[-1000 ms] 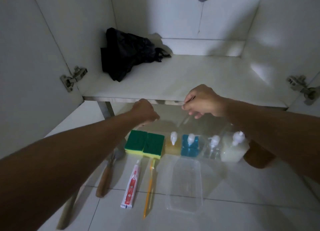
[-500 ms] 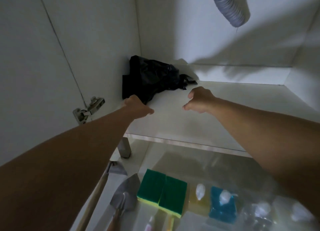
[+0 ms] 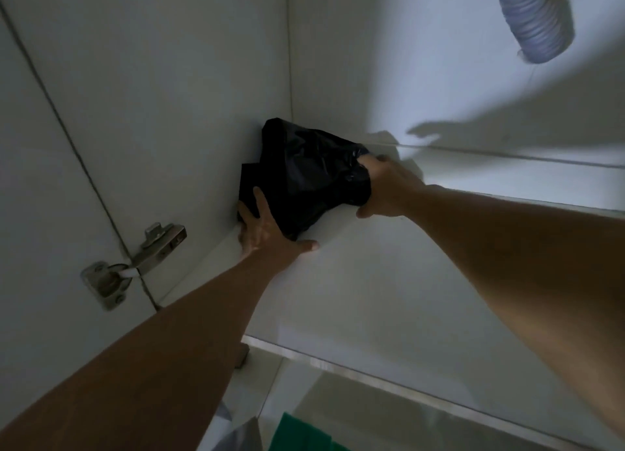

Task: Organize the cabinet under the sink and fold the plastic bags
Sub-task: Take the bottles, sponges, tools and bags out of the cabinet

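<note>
A crumpled black plastic bag (image 3: 304, 176) lies in the back left corner of the white cabinet floor (image 3: 389, 281), against the left wall. My left hand (image 3: 263, 231) rests flat at the bag's near left edge, fingers spread and touching it. My right hand (image 3: 385, 187) grips the bag's right side, fingers curled into the plastic. Both forearms reach in from the front.
A grey corrugated drain hose (image 3: 534, 21) hangs from the top right. A metal door hinge (image 3: 135, 264) sits on the left wall near the front. The green sponge (image 3: 304, 433) shows at the bottom edge, on the tiled floor outside the cabinet.
Both hands went from the cabinet's front edge deep into the back left corner and reached the black bag. The right hand closed on it. The view tilted up.
</note>
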{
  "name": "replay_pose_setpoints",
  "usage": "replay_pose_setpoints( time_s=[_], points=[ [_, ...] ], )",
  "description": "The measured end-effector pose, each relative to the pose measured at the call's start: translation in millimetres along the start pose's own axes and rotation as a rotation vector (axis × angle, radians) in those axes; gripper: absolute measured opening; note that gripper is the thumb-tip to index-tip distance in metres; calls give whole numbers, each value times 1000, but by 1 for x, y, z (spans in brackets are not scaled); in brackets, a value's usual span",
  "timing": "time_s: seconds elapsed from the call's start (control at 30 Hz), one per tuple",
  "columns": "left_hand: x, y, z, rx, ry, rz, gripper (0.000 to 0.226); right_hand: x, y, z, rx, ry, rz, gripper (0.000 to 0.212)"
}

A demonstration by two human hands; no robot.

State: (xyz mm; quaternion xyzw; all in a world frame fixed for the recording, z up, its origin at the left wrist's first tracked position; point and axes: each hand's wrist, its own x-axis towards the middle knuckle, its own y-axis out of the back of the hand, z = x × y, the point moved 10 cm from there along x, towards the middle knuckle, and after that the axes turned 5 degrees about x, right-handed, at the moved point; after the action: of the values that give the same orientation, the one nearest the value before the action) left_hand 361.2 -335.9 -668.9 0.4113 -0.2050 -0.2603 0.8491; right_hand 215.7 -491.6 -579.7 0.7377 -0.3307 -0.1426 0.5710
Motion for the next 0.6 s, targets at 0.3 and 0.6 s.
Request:
replay_pose_setpoints(
  time_s=[0.3, 0.6],
  points=[
    [36, -13, -16, -233, 3, 118, 135, 97, -35, -4, -215, 88, -130, 157],
    [41, -19, -14, -190, -60, 131, 129, 148, -66, -12, -212, 181, -247, 153]
  ],
)
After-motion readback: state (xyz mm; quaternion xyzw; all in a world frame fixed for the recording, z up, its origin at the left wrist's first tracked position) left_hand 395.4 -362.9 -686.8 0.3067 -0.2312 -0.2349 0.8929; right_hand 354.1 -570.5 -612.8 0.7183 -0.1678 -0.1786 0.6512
